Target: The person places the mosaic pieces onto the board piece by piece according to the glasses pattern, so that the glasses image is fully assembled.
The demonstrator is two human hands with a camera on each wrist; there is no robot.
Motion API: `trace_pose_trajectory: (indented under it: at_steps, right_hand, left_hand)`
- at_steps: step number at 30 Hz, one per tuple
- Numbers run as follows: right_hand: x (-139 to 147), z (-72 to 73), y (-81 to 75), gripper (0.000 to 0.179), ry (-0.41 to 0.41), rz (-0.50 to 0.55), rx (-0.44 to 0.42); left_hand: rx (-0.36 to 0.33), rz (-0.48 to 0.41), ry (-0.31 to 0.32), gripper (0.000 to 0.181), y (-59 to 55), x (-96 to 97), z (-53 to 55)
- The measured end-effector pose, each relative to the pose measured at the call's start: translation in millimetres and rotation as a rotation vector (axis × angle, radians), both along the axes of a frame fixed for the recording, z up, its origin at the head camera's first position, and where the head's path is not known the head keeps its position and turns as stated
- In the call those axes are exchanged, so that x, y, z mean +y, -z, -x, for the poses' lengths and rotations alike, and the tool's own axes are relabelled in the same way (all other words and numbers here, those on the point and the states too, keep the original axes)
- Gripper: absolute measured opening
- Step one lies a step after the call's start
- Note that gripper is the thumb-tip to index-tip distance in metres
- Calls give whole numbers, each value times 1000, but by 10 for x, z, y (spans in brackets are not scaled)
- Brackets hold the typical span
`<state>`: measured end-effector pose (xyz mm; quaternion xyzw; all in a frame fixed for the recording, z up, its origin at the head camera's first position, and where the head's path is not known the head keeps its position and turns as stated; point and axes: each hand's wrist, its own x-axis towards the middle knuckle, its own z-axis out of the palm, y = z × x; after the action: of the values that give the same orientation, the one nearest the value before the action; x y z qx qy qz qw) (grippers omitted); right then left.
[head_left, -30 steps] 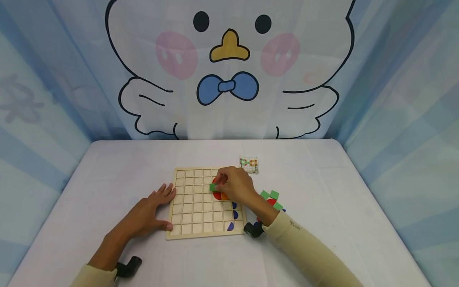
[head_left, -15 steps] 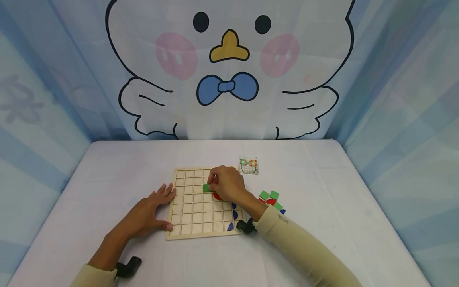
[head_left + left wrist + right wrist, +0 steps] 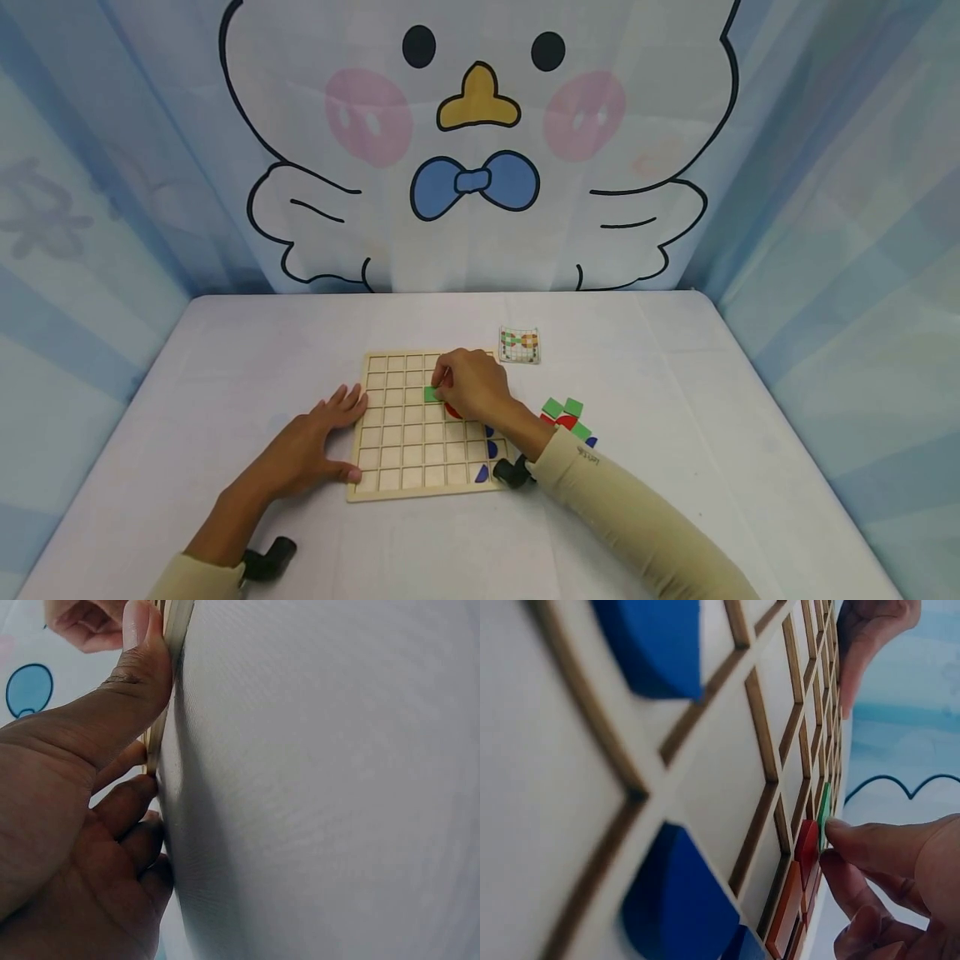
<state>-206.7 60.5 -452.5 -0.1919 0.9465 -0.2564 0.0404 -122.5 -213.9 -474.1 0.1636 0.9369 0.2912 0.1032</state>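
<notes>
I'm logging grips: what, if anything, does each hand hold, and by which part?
The right hand pinches a green tile by its right side. The left hand only touches the left edge of the grid board.

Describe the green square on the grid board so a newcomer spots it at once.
On the white table lies the wooden grid board. In its far half, the right hand pinches the green square. Near a red piece, it is the only green one visible on the board.
</notes>
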Motion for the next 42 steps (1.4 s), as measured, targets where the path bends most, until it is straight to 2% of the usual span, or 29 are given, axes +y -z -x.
trace_pose_trajectory:
  at_steps: [7, 21, 33, 42]
  right_hand:
    - [118, -60, -21, 10, 22, 66, -13]
    - [657, -253, -120, 11, 190, 83, -51]
    - [1201, -362, -119, 16, 308, 35, -77]
    - [1462, -413, -104, 19, 329, -41, -101]
  left_hand:
    - [-6, -20, 9, 115, -6, 2, 2]
    - [-4, -1, 5, 116, 2, -16, 6]
    - [-23, 1, -10, 116, -13, -1, 8]
    - [-17, 15, -9, 117, -10, 7, 14]
